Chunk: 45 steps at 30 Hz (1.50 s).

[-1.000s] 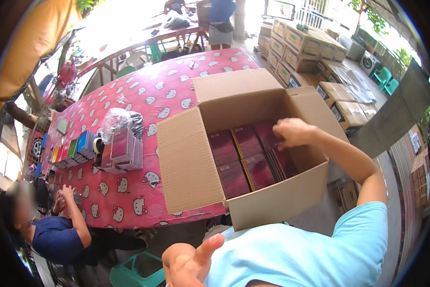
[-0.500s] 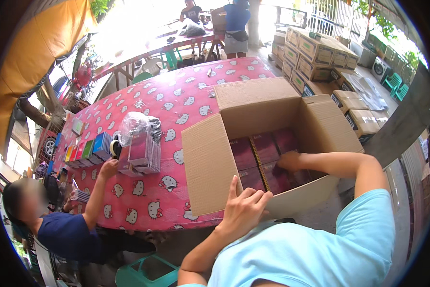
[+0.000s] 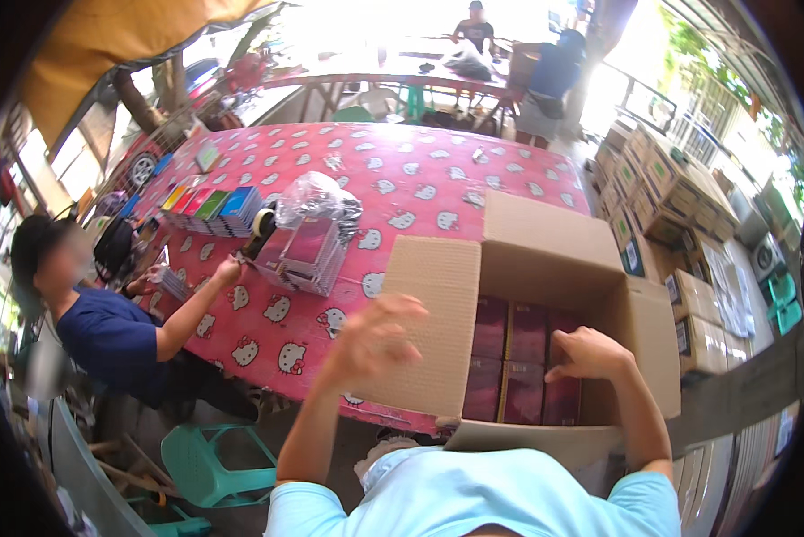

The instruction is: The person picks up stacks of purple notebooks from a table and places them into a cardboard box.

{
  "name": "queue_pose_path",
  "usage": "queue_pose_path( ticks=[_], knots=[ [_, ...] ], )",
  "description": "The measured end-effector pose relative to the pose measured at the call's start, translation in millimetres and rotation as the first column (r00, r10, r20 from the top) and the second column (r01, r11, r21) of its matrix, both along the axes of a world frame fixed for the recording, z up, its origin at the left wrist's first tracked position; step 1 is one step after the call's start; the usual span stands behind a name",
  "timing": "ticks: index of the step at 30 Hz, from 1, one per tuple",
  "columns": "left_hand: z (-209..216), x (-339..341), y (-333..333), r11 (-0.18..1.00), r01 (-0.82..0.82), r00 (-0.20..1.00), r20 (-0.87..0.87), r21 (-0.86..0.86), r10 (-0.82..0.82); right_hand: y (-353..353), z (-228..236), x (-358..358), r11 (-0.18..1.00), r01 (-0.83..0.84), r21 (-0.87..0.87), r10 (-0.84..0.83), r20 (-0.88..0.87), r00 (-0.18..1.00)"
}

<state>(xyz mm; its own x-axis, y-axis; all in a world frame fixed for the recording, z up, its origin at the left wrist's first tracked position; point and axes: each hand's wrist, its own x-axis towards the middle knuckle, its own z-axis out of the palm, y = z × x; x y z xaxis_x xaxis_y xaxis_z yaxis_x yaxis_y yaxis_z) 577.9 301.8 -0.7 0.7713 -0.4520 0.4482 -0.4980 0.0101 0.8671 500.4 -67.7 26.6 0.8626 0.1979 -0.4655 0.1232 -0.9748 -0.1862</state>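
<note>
An open cardboard box (image 3: pixel 545 285) stands at the near right of the table, its flaps folded outward. Inside lie several dark maroon packs (image 3: pixel 526 389) side by side, with a yellow edge showing between some. Above the right-hand packs is my right hand (image 3: pixel 592 353), fingers loosely bent and apart, with nothing seen in it; whether the fingertips touch a pack I cannot tell. My left hand (image 3: pixel 375 345), smeared by motion, is raised over the left flap with its fingers spread and holds nothing.
A co-worker (image 3: pixel 124 331) at the left holds a small stack (image 3: pixel 171 282) and reaches toward plastic-wrapped stacks (image 3: pixel 308 255). Coloured notebooks (image 3: pixel 209 210) line the pink table (image 3: pixel 268 336). Cartons (image 3: pixel 671 192) are piled at the right. A green stool (image 3: pixel 207 465) stands at the near left.
My left hand has left the box's near rim and moved up and left. My right hand has lifted from deeper inside the box. The whole view has shifted.
</note>
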Motion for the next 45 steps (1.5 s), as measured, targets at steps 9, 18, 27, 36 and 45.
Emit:
queue_pose_path(
  ticks=[9,18,27,36,45],
  knots=[
    [-170,224,138,0.237,-0.808,0.113,-0.253,0.539,0.961,-4,8,13,0.999,-0.015,-0.047,0.013,-0.055,0.998],
    [-159,163,53,0.334,-0.942,0.294,0.538,0.024,0.790,-23,-4,10,0.997,0.012,-0.082,-0.017,-0.067,0.998],
    [-19,76,32,0.625,-0.717,0.565,0.267,-0.308,0.780,46,17,35,0.713,-0.088,0.696,-0.205,0.327,0.922],
    [43,-59,-48,0.969,-0.066,0.984,0.177,0.236,0.024,73,-4,9,-0.429,0.196,0.882,-0.434,-0.392,0.811],
    [27,-38,-34,0.921,-0.356,0.933,-0.012,-0.157,0.359,23,-116,30,0.502,0.231,0.834,-0.588,0.132,0.798]
  ],
)
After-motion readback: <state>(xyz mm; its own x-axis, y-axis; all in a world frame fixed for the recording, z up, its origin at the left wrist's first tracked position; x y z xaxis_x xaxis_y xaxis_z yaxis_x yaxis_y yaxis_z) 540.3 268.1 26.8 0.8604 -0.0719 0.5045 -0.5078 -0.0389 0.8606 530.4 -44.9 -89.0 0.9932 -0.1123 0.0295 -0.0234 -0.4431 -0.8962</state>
